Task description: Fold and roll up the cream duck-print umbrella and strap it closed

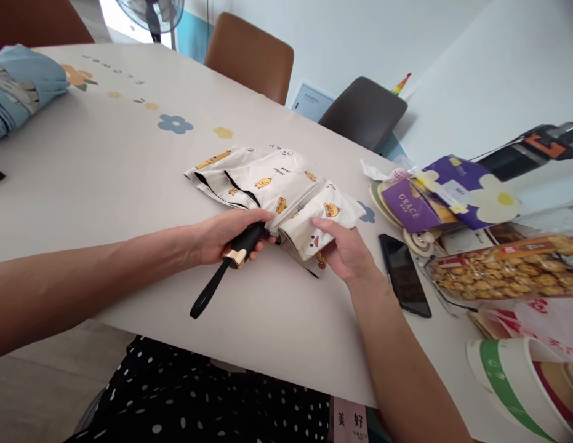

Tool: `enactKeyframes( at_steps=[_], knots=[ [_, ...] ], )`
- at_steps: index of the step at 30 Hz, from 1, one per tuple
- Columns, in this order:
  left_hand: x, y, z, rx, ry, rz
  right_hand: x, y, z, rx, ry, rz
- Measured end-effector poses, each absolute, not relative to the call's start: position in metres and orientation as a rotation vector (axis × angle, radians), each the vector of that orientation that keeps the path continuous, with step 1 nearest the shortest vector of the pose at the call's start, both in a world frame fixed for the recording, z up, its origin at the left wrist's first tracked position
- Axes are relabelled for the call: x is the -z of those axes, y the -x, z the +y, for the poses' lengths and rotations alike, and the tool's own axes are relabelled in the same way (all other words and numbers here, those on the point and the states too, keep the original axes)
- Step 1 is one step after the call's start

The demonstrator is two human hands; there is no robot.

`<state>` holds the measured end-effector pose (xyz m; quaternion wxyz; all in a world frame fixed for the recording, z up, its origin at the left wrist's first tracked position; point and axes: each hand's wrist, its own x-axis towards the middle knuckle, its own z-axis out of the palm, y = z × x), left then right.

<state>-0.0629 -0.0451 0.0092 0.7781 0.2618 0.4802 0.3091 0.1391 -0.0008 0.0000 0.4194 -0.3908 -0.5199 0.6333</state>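
A folded white umbrella (272, 181) printed with small yellow ducks lies on the white table (129, 172), its canopy loose and spread. My left hand (224, 234) is wrapped round its black handle (244, 245), from which a black wrist strap (207, 294) trails toward me. My right hand (346, 252) pinches a fold of the canopy fabric near the handle end.
A black phone (403, 275) lies right of my right hand. Beyond it are a purple box (434, 197), a clear box of snacks (503, 271) and paper cups (521, 381). A blue bundle (18, 86) sits far left. Chairs (249, 55) stand behind the table.
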Motion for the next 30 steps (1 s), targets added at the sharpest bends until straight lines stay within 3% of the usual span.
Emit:
enactKeyframes(
  at_steps=[30],
  knots=[
    [-0.0092, 0.0628, -0.0447, -0.654, -0.584, 1.063, 0.0048, -0.1385, -0.0016, -1.53, 1.099, -1.426]
  ],
)
